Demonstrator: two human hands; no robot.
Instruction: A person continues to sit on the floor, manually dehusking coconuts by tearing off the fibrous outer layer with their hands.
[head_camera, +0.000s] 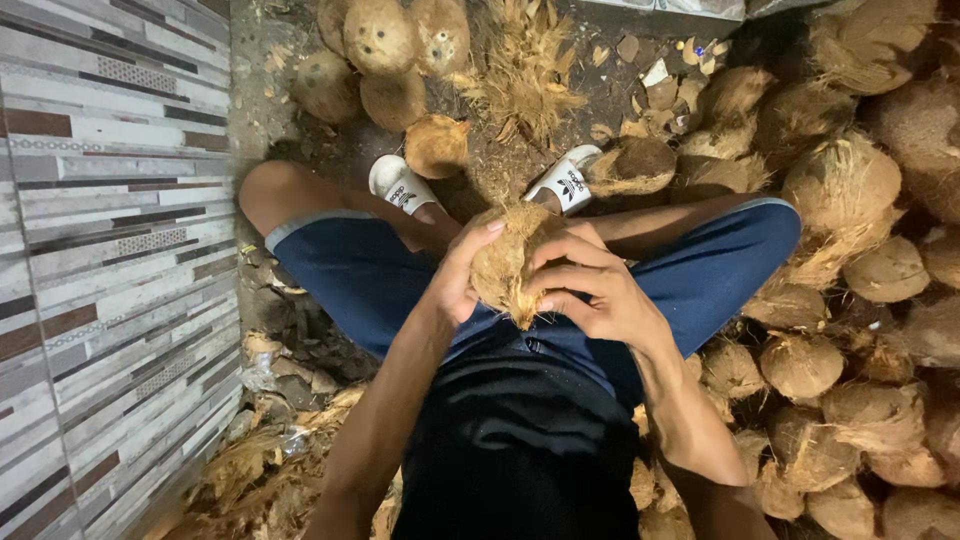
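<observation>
Both hands, left (455, 275) and right (590, 290), fingers curled tight around one husked coconut (505, 262).

Coconut (503, 262) sides hidden under hands – coconut pile (860, 300) cut off right

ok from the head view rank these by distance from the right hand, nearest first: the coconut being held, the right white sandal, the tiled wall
1. Held coconut: the right hand is gripping it, in front of the lap.
2. Right white sandal: just beyond the hands, on the ground by the foot.
3. Tiled wall: far off on the left side of the view, past the left hand.
</observation>
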